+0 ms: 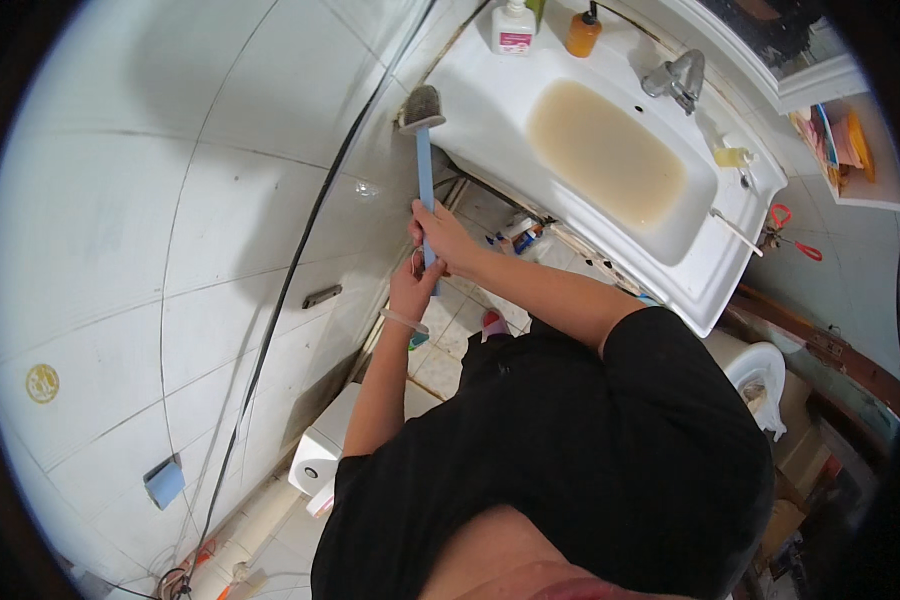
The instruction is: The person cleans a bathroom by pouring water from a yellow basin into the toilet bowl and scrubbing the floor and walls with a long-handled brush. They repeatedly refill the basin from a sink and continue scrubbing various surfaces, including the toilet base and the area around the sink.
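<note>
Both my hands grip the light blue handle of a brush [426, 169], one behind the other. My right hand [444, 236] is nearer the brush head; my left hand [412, 289], with a pale bracelet at the wrist, is lower on the handle. The brush head, with dark grey bristles and a light rim, is at the left corner of the white washbasin [487, 142], beside the tiled wall. Whether it touches the wall or the basin I cannot tell. Cloudy brownish water [607, 150] stands in the basin.
A chrome faucet [675, 79], a white pump bottle [514, 30], an orange bottle [583, 34] and a yellowish bottle [733, 157] stand around the basin. A white toothbrush-like stick [739, 234] lies on its right rim. A black cable [300, 247] runs along the tiled wall.
</note>
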The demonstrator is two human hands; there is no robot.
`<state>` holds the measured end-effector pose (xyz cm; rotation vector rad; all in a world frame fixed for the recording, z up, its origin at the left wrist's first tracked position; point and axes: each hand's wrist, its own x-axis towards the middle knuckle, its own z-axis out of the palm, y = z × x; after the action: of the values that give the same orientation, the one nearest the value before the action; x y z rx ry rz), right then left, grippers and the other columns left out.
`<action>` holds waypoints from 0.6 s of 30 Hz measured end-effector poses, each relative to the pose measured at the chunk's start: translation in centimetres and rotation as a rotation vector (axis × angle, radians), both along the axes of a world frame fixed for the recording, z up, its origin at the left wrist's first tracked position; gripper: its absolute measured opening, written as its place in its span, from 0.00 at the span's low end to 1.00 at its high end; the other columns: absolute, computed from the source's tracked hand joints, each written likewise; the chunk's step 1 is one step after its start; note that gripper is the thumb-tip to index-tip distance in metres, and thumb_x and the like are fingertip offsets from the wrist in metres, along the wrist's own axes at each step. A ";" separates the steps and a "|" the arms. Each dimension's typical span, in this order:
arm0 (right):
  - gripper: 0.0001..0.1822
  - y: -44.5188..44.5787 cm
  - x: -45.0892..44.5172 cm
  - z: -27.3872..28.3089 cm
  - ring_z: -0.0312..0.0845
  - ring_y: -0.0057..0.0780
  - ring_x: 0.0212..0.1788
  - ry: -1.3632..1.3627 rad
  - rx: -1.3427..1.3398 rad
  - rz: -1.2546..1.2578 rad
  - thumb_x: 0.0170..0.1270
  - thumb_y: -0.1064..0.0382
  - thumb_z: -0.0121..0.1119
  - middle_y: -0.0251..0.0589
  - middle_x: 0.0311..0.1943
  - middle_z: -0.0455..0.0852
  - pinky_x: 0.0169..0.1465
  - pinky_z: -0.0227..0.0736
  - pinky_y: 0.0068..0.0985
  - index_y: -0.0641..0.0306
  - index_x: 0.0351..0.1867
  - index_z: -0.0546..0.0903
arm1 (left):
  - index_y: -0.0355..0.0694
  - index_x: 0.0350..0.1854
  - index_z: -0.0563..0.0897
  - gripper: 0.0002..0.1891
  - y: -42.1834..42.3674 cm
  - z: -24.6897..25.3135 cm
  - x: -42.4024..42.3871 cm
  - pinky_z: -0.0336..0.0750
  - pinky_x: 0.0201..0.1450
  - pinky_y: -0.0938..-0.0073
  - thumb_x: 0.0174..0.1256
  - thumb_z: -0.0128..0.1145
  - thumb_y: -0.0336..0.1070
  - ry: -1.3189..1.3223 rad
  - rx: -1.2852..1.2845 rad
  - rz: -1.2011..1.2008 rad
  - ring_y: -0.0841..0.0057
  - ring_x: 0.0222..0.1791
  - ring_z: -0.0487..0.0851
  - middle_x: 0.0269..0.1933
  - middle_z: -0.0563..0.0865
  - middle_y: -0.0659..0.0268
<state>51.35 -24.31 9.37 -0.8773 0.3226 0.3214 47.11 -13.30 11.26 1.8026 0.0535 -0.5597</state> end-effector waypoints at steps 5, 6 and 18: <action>0.13 -5.6 1.6 -1.2 0.68 0.20 0.26 -0.168 -0.082 0.157 0.63 0.53 0.42 0.35 0.24 0.73 0.31 0.67 0.19 0.61 0.36 0.67 | 0.39 0.27 0.72 0.08 -1.4 -0.1 1.7 0.60 0.20 0.86 0.57 0.50 0.39 0.096 -0.070 -0.025 0.86 0.16 0.68 0.17 0.73 0.71; 0.14 -8.0 2.0 -1.8 0.69 0.20 0.27 -0.204 -0.107 0.182 0.63 0.52 0.42 0.35 0.25 0.75 0.33 0.68 0.20 0.61 0.39 0.68 | 0.40 0.24 0.71 0.09 -2.9 1.6 1.7 0.56 0.18 0.85 0.59 0.48 0.39 0.118 -0.051 0.007 0.87 0.14 0.63 0.14 0.69 0.73; 0.18 -35.9 -3.0 -22.7 0.74 0.39 0.44 0.889 -1.292 -0.484 0.53 0.55 0.50 0.42 0.44 0.77 0.43 0.68 0.33 0.60 0.44 0.73 | 0.36 0.26 0.73 0.11 -3.1 2.4 2.2 0.55 0.17 0.87 0.60 0.48 0.40 -0.012 0.085 0.037 0.88 0.14 0.62 0.13 0.67 0.73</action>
<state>48.35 -60.20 -13.35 -1.8296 1.6589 -0.0187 49.30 -16.35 13.63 1.8840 0.1040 -0.5275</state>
